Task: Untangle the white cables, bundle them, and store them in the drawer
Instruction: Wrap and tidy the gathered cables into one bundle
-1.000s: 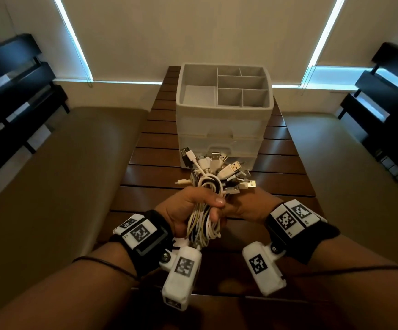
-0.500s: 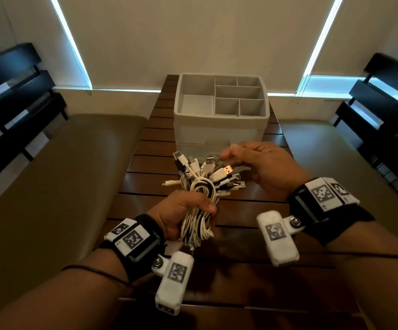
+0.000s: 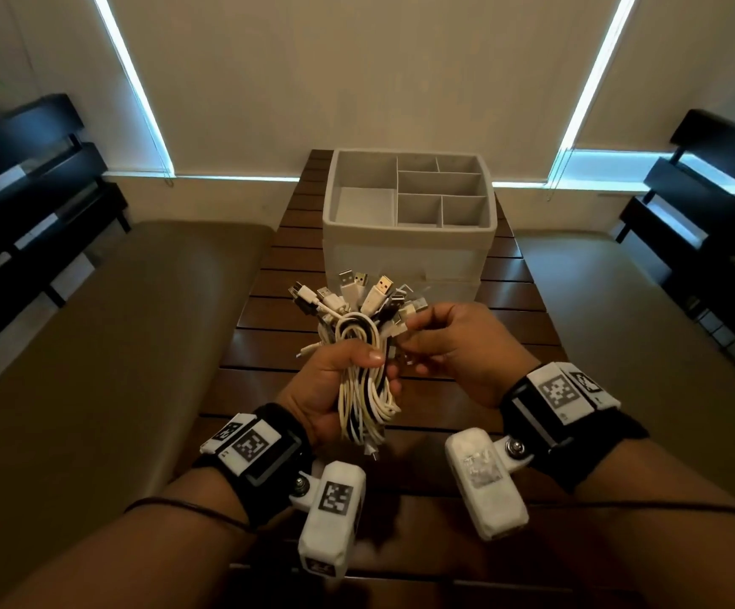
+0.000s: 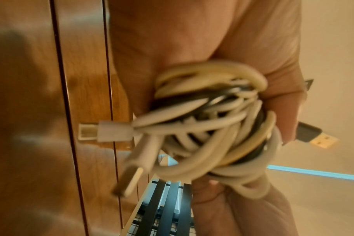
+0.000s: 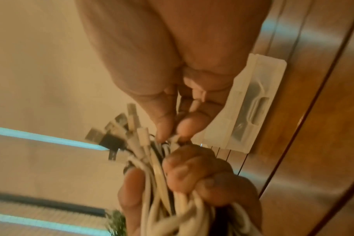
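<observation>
since half a second ago my right hand (image 3: 458,349) has come back from beside the drawer unit (image 3: 409,252) to the cable bundle (image 3: 363,367), thumb and forefinger now pinching a connector end at its top. i judge bundling is unfinished; the drawer looks closed. my left hand (image 3: 334,389) is fisted round the bundle's middle, held above the table, in front of the drawer unit.

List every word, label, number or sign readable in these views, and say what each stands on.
No readable words or numbers anywhere.
Wrist-camera tags: black-and-white square code patterns, not text.
Tiny marks beside the left wristband's tags: too small to read.
Cable bundle, its USB plugs, drawer organizer: no visible print.
</observation>
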The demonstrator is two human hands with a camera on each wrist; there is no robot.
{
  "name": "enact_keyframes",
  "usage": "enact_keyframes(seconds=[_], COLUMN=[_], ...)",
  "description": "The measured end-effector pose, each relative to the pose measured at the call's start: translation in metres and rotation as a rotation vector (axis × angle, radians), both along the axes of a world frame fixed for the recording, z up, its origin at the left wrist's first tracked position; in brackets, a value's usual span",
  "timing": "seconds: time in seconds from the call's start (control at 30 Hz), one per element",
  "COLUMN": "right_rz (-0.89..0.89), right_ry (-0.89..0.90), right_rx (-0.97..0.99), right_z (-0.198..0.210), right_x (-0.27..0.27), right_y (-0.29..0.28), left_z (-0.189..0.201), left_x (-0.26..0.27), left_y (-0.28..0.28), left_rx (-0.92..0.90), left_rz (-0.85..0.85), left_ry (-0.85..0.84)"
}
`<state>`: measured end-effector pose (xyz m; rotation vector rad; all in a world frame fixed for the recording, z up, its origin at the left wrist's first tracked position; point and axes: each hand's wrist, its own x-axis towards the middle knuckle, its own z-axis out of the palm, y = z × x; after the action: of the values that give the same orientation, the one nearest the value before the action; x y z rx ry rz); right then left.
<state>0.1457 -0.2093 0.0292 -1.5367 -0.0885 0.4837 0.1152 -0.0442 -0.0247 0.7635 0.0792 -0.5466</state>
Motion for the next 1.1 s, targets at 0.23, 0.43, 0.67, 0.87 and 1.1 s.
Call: enact_keyframes(seconds=[0.23, 0.43, 0.67, 0.87, 1.1], right_rz=[0.052, 0.077, 0.084, 0.099, 0.130], right_ry=[-0.135, -0.237, -0.242, 0.091, 0.132], right_rx=[-0.103, -0.177, -0.223, 0.239, 0.326], right_z=[0.004, -0.002, -0.015, -0.014, -0.012], right_x=[-0.002, -0.002, 0.000, 0.003, 0.003], right_y=[-0.001, 0.002, 0.000, -0.016, -0.015], left_z=[0.005, 0.007, 0.011, 0.007, 0.006], left_x=[0.000, 0.002, 0.004, 0.001, -0.006], left_y=[0.000, 0.000, -0.010, -0.009, -0.010], left_rx=[0.049, 0.103, 0.199, 0.141, 0.035], left_rz=[0.018, 0.047, 0.031, -0.068, -0.336], left_ry=[-0.019, 0.006, 0.011, -0.030, -0.086])
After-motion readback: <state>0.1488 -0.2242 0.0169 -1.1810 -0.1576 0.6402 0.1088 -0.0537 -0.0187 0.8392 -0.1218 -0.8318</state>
